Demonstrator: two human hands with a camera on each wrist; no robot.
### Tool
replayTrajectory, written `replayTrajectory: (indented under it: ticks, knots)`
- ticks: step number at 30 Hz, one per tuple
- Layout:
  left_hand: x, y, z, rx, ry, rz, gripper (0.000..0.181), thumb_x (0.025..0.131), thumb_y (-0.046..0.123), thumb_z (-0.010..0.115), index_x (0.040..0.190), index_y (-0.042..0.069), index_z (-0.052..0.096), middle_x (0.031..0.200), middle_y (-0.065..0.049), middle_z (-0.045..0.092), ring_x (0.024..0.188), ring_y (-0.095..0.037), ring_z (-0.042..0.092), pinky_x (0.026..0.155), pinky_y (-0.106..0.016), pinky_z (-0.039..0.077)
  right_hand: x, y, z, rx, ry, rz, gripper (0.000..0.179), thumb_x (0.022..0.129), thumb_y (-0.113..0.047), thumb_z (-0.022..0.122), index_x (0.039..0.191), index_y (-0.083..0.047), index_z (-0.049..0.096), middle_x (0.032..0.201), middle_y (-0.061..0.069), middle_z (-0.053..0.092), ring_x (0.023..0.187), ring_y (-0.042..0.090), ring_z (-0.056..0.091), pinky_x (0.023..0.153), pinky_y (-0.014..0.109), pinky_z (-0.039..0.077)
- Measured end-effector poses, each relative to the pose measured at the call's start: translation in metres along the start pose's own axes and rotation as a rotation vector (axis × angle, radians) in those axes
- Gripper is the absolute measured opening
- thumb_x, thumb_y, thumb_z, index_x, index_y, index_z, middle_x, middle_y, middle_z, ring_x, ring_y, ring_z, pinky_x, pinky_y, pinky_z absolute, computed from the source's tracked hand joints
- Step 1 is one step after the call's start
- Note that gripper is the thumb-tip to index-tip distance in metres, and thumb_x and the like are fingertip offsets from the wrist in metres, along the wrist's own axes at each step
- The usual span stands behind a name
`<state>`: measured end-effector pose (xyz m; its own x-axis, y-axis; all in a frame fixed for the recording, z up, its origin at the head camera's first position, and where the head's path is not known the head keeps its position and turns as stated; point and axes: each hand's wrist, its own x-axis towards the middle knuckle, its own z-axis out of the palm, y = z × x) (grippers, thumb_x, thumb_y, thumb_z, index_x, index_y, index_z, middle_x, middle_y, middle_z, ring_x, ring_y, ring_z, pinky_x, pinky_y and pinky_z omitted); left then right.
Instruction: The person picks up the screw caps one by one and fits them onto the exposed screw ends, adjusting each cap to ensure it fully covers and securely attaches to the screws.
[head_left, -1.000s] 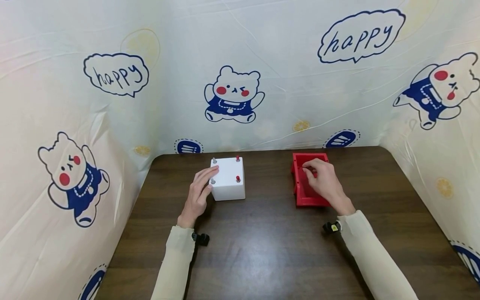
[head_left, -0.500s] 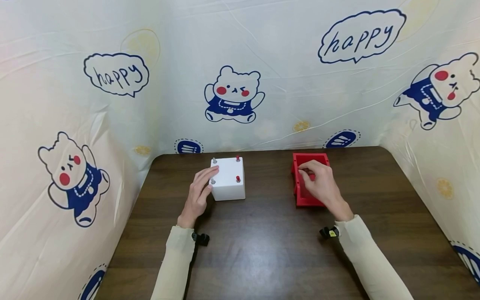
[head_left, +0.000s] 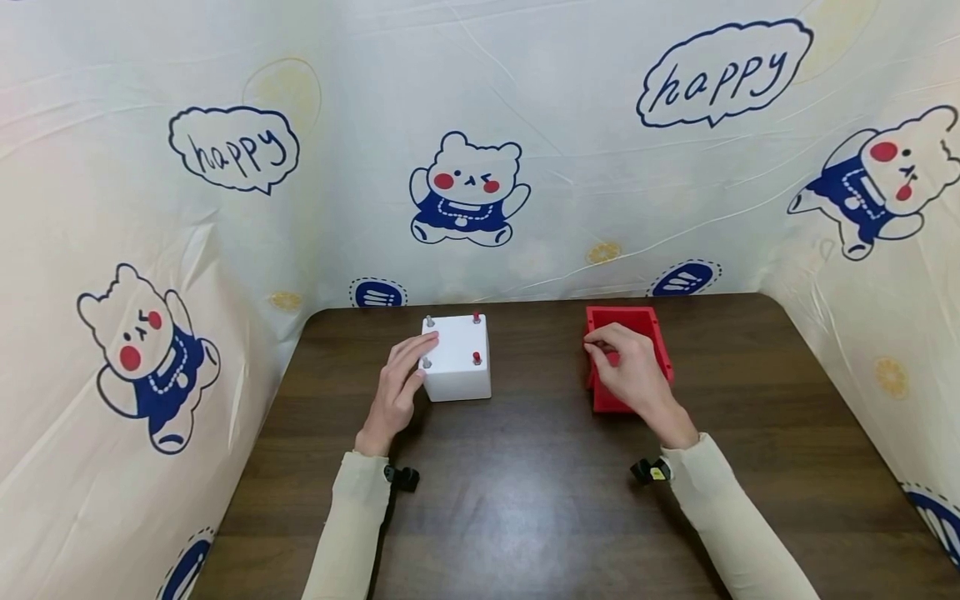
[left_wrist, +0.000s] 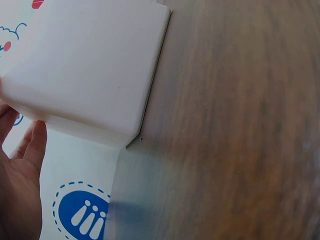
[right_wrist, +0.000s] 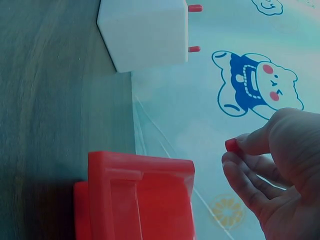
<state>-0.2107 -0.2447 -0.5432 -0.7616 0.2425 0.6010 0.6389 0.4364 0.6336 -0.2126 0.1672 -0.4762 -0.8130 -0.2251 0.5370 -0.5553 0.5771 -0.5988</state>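
On the wooden table stands a white box (head_left: 456, 383) with metal posts at its top corners. The two right posts carry red caps (head_left: 476, 358); the left ones, such as the near metal post (head_left: 427, 362), are bare metal. My left hand (head_left: 393, 387) rests at the box's left side, fairly straight fingers on its top and thumb by the near left edge. Over the red bin (head_left: 621, 313), my right hand (head_left: 636, 367) pinches a small red cap (right_wrist: 231, 145) between thumb and fingertip, clear in the right wrist view. The bin's contents are mostly hidden by that hand.
Dark wooden tabletop (head_left: 510, 483) lies between the box and the bin and toward the front. A pale printed cloth (head_left: 570, 167) hangs behind the table and along its sides. Black wrist cameras, such as the left wrist camera (head_left: 402, 477), sit at both cuffs.
My right hand has moved left across the red bin to its left rim, uncovering more of the bin's right side. My left hand and the white box have stayed put.
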Motion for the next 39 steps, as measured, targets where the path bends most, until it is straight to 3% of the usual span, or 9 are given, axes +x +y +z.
replayTrajectory:
  ticks: [9, 19, 24, 29, 39]
  knots:
    - [0.0, -0.001, 0.0, 0.015, -0.001, -0.004, 0.048, 0.106, 0.014, 0.045, 0.151, 0.012, 0.061, 0.158, -0.006, 0.058, 0.148, -0.031, 0.047, 0.125, -0.049, 0.03, -0.001, -0.007, 0.007, 0.02, -0.011, -0.013, 0.022, 0.09, -0.001, 0.081, 0.111, -0.009, 0.08, 0.106, 0.007, 0.078, 0.091, 0.021, 0.074, 0.084, 0.046, 0.065]
    - [0.0, -0.002, 0.001, 0.011, 0.002, -0.005, 0.048, 0.105, 0.012, 0.046, 0.151, 0.011, 0.061, 0.158, -0.008, 0.058, 0.148, -0.033, 0.047, 0.124, -0.052, 0.031, 0.001, -0.018, 0.015, 0.038, 0.002, -0.059, 0.02, 0.09, -0.002, 0.082, 0.108, -0.009, 0.08, 0.104, 0.006, 0.078, 0.081, 0.015, 0.068, 0.073, 0.043, 0.064]
    - [0.0, -0.001, 0.0, 0.008, 0.004, -0.009, 0.048, 0.105, 0.012, 0.046, 0.15, 0.011, 0.062, 0.158, -0.008, 0.059, 0.148, -0.033, 0.047, 0.124, -0.05, 0.03, 0.002, -0.023, 0.018, 0.045, -0.008, -0.066, 0.021, 0.089, -0.002, 0.083, 0.108, -0.009, 0.08, 0.103, 0.006, 0.078, 0.08, 0.014, 0.067, 0.072, 0.037, 0.063]
    - [0.001, 0.001, 0.0, 0.014, -0.005, -0.026, 0.048, 0.106, 0.015, 0.045, 0.151, 0.012, 0.061, 0.159, -0.007, 0.058, 0.148, -0.032, 0.047, 0.123, -0.057, 0.031, 0.003, -0.027, 0.023, 0.058, -0.019, -0.051, 0.02, 0.089, -0.003, 0.083, 0.108, -0.01, 0.08, 0.104, 0.005, 0.078, 0.079, 0.013, 0.064, 0.069, 0.028, 0.059]
    - [0.001, 0.002, -0.001, 0.02, -0.02, -0.048, 0.049, 0.106, 0.019, 0.044, 0.152, 0.016, 0.061, 0.16, -0.002, 0.056, 0.149, -0.028, 0.046, 0.123, -0.057, 0.031, 0.005, -0.034, 0.032, 0.1, -0.032, -0.067, 0.021, 0.089, -0.001, 0.082, 0.109, -0.009, 0.08, 0.106, 0.006, 0.077, 0.085, 0.015, 0.072, 0.078, 0.039, 0.066]
